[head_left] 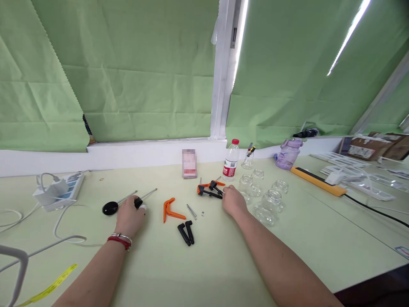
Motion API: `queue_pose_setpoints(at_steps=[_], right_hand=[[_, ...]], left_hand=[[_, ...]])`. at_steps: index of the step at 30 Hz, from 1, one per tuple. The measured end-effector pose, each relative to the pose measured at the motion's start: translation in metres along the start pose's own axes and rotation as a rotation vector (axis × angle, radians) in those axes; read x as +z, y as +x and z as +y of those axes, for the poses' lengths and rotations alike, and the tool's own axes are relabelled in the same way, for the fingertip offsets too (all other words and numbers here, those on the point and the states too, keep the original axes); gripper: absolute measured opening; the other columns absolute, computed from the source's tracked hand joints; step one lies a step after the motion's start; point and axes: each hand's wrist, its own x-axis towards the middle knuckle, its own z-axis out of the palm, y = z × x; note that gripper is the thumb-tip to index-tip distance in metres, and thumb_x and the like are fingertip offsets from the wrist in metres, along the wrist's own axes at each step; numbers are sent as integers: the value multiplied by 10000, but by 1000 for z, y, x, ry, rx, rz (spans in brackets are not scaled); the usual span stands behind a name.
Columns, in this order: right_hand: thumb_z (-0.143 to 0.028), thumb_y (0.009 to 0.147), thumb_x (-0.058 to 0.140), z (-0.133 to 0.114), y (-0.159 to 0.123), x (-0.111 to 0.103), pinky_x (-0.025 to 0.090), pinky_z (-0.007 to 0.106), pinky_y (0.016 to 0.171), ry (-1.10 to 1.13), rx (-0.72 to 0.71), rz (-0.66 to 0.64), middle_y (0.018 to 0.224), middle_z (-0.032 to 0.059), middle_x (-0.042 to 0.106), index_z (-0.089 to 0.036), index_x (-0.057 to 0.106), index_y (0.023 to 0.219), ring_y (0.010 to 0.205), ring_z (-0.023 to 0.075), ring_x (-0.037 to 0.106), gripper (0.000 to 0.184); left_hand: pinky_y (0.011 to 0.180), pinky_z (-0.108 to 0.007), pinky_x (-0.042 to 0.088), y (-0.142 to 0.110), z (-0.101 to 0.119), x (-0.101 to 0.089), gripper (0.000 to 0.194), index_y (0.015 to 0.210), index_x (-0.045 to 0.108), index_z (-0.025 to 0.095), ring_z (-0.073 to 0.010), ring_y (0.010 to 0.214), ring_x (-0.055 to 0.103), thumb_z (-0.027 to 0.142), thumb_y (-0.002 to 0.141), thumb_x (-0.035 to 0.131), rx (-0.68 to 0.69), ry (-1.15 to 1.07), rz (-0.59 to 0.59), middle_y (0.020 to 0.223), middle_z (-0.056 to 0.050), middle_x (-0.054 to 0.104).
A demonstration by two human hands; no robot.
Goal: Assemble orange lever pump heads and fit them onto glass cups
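Note:
My left hand (131, 217) is closed round the black handle of a screwdriver (138, 202), its shaft pointing away to the right. Beside it lies a second screwdriver (110, 208) with a bulky, rounded black handle. My right hand (234, 202) has its fingers pressed together at the end of an orange-and-black clamp (209, 189); its fingertips are partly hidden. Between my hands are an orange V-shaped clamp part (172, 211), two black clamp arms (185, 233), some screws (191, 211) and tiny metal nuts (202, 214).
Several glass jars (271, 202) stand right of my right hand. Behind are a red-capped bottle (230, 160), a small pink box (189, 164), a jar with screwdrivers (248, 160) and a purple bottle (288, 153). Power strips (62, 192) with cables lie left, and an orange one (316, 181) right.

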Motion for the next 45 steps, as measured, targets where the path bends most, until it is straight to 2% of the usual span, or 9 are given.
queue_pose_setpoints(at_steps=[4, 6, 9, 13, 18, 24, 33, 41, 45], right_hand=[[-172, 906, 403, -26, -17, -5, 403, 265, 690, 88, -198, 18, 1077, 83, 576, -185, 590, 972, 848, 172, 577, 199], [-184, 899, 445, -41, -29, -4, 403, 256, 807, 139, -337, -12, 1085, 40, 599, -214, 602, 963, 955, 159, 551, 172], [-263, 916, 450, -59, -45, -1, 332, 354, 968, 334, -675, -100, 1211, 57, 581, -217, 601, 1058, 1154, 210, 441, 213], [-407, 943, 361, -70, -56, 3, 246, 452, 1014, 380, -773, -272, 1348, 56, 488, -273, 550, 1205, 1253, 248, 333, 350], [-417, 946, 328, -71, -55, 3, 232, 470, 989, 323, -786, -373, 1323, 56, 515, -278, 579, 1188, 1237, 258, 337, 375], [-404, 949, 323, -71, -56, 0, 261, 456, 953, 355, -789, -355, 1267, 62, 562, -249, 581, 1193, 1163, 255, 392, 387], [-382, 950, 354, -65, -54, 2, 269, 454, 1003, 562, -725, -296, 1220, 84, 594, -226, 615, 1164, 1152, 235, 447, 371], [-370, 801, 620, -61, -50, -4, 438, 376, 913, 1156, -459, -278, 1118, 88, 601, -196, 685, 989, 1018, 204, 573, 264], [-267, 613, 789, -58, -47, -5, 490, 344, 804, 1490, -167, -320, 870, 36, 658, -174, 677, 855, 833, 169, 622, 282]], left_hand=[[717, -380, 501, -2, 1, 1, 337, 1036, 529, 173, -304, 906, 623, 252, 709, 550, -30, -16, -9, 1022, -135, 631], [652, -363, 506, -4, 2, 1, 331, 1031, 525, 172, -287, 811, 642, 257, 712, 547, -48, -30, -25, 939, -123, 648], [591, -354, 505, -6, 3, 2, 407, 1101, 494, 150, -278, 714, 647, 253, 711, 548, -69, -47, -40, 858, -122, 654], [695, -390, 510, -5, 3, 4, 567, 1226, 419, 125, -308, 855, 641, 239, 691, 569, -62, -58, -18, 1032, -172, 635], [788, -398, 492, -2, 1, 6, 522, 1148, 511, 97, -329, 989, 598, 208, 643, 586, -62, -61, -20, 1107, -193, 604], [680, -360, 511, -3, 2, 5, 316, 944, 606, 153, -287, 825, 631, 224, 639, 564, -71, -99, -30, 953, -135, 644], [500, -297, 464, -7, 5, 2, 312, 983, 593, 198, -214, 603, 600, 295, 689, 554, -72, -191, 0, 809, -73, 648], [563, -292, 468, -14, 16, -2, 331, 1021, 565, 220, -198, 645, 600, 354, 718, 565, 8, -275, 19, 846, -53, 646], [600, -297, 486, -25, 25, -5, 389, 1067, 533, 213, -193, 671, 609, 315, 694, 580, 67, -319, 0, 915, -54, 647]])
